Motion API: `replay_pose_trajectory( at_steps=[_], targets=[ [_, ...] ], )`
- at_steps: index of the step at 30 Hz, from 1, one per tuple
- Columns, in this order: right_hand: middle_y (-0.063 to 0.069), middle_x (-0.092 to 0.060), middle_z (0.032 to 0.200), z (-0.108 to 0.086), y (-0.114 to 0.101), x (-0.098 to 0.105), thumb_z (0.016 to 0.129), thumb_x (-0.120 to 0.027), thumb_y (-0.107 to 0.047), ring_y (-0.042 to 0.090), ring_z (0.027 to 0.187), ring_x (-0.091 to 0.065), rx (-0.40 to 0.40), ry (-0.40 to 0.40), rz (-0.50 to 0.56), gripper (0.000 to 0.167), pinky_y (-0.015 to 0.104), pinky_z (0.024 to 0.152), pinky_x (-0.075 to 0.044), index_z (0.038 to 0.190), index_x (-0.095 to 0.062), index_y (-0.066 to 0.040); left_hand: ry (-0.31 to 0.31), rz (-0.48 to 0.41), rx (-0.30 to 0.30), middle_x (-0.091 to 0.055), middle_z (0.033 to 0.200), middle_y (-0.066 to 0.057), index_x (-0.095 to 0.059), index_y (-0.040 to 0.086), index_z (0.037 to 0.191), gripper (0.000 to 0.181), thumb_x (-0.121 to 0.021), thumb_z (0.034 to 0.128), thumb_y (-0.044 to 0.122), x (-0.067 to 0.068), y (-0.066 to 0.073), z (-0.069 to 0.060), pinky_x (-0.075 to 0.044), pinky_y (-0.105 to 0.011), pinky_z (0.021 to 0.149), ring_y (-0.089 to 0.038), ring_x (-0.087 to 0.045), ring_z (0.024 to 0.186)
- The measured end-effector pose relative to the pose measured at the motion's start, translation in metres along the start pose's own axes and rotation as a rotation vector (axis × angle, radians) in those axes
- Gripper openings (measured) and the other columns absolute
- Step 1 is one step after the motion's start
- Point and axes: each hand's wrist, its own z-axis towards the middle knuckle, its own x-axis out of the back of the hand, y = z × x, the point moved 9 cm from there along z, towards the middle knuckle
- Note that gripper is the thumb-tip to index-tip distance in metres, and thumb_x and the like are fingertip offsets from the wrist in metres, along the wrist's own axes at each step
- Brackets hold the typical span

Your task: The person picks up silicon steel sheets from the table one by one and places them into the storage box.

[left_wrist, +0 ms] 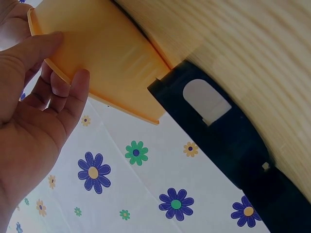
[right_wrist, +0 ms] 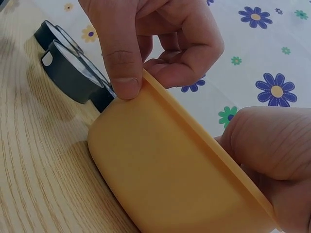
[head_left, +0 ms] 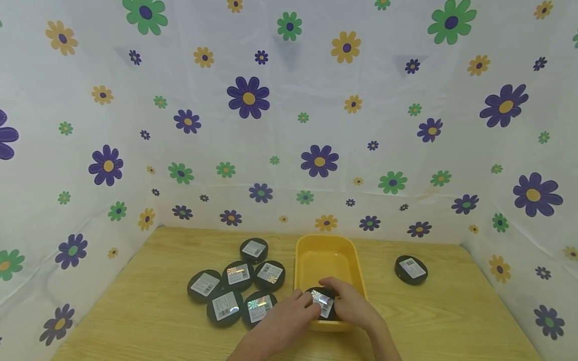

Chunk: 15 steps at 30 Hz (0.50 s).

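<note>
A round black case (head_left: 324, 301) with a white, shiny label lies tilted at the near end of the yellow bin (head_left: 300, 260). My right hand (head_left: 354, 305) reaches over the bin's near right part, thumb and curled forefinger on the case's right side. From the left, my left hand (head_left: 289, 317) puts its fingers over the rim, the fingertips against the label's edge. In the left wrist view, the thumb of my left hand (left_wrist: 34, 107) lies on the outside of the bin (left_wrist: 107, 53), with the fingers above the rim. The right wrist view hides the case behind the bin wall (right_wrist: 165, 155).
Several similar black cases (head_left: 224, 307) lie label up in a group on the wooden table (head_left: 149, 301), left of the bin. One more case (head_left: 411, 269) lies apart on the right. A white flower-printed sheet (head_left: 280, 140) encloses the table's back and sides.
</note>
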Motion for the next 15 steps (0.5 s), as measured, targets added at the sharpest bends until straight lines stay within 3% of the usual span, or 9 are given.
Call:
replay_pose_trajectory(
  at_steps=[10, 15],
  targets=[
    [0.016, -0.064, 0.121, 0.0004, -0.0033, 0.0016, 0.080, -0.049, 0.012, 0.027, 0.103, -0.058, 0.022, 0.037, -0.056, 0.048, 0.053, 0.096, -0.047, 0.125, -0.061, 0.000, 0.014, 0.000, 0.001, -0.056, 0.094, 0.006, -0.060, 0.022, 0.093, 0.020, -0.076, 0.0822, 0.014, 0.0011, 0.0002, 0.0000, -0.043, -0.014, 0.064, -0.011, -0.051, 0.084],
    [0.015, -0.065, 0.119, -0.0002, -0.0058, 0.0031, 0.085, -0.045, 0.008, 0.027, 0.103, -0.059, 0.043, 0.063, -0.083, 0.042, 0.054, 0.096, -0.046, 0.122, -0.063, 0.001, 0.008, 0.014, 0.003, -0.057, 0.094, 0.005, -0.061, 0.022, 0.093, 0.020, -0.076, 0.0820, 0.015, 0.0007, 0.0003, 0.0000, -0.044, -0.015, 0.065, -0.011, -0.051, 0.084]
  ],
)
